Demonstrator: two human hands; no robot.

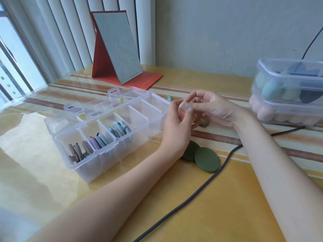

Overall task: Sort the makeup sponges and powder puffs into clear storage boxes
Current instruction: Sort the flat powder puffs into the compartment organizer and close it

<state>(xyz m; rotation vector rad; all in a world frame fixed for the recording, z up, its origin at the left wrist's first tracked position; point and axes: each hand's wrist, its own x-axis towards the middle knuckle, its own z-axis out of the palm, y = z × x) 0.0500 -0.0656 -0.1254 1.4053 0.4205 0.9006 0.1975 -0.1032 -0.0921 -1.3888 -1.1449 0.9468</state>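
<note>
Both hands meet above the table (227, 198), just beyond the right end of the divided box (97, 137). The left hand (176, 123) and right hand (211, 109) each pinch one pale, soft, rounded puff (183, 106) between curled fingers. The box is clear, rigid plastic, its lid folded back; three near compartments hold flat puffs on edge, the others stand open. Two matte green round puffs (202, 157) lie overlapped near the left wrist, beside a dark cable (218, 173). Stacked clear tubs (288, 95) of egg-shaped sponges sit at the right edge.
</note>
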